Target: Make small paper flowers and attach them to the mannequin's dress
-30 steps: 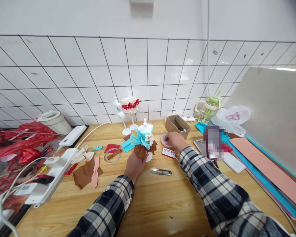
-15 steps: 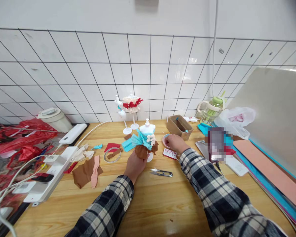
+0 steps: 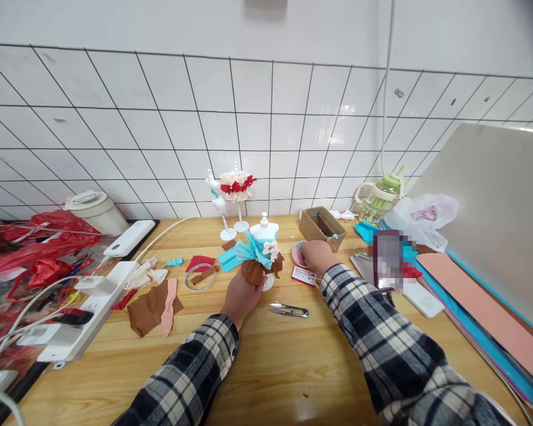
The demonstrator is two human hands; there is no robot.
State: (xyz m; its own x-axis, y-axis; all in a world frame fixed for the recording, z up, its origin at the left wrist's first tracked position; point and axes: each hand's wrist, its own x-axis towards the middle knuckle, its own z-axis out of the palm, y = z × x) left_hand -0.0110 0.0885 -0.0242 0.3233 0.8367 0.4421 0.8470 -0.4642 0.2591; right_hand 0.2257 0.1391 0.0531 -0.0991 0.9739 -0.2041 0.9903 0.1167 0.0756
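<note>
A small white dress-form mannequin (image 3: 270, 228) stands upright on the table, dressed in a blue crepe-paper ruffle (image 3: 254, 251), a cream paper flower (image 3: 272, 251) and a brown crepe-paper skirt (image 3: 253, 273). My left hand (image 3: 243, 297) is closed on the brown skirt from below, its fingertips partly hidden. To the right, my right hand (image 3: 320, 256) reaches over a small round pinkish dish (image 3: 298, 253) with its fingers bent together at the rim. What they pinch, if anything, is hidden. A red and white card (image 3: 304, 276) lies just below that hand. Thread snips (image 3: 288, 310) lie between my forearms.
Two more decorated mannequins (image 3: 238, 188) stand near the tiled wall. A cardboard box (image 3: 323, 229) is behind my right hand. Paper scraps (image 3: 148, 307) and a clear ring (image 3: 201, 277) lie left; a power strip (image 3: 91, 310), phone (image 3: 388, 260) and coloured sheets (image 3: 484, 313) flank the workspace.
The view has shifted slightly. My right hand stays at the round dish with its fingers a little further over it; my left hand keeps its hold on the skirt.
</note>
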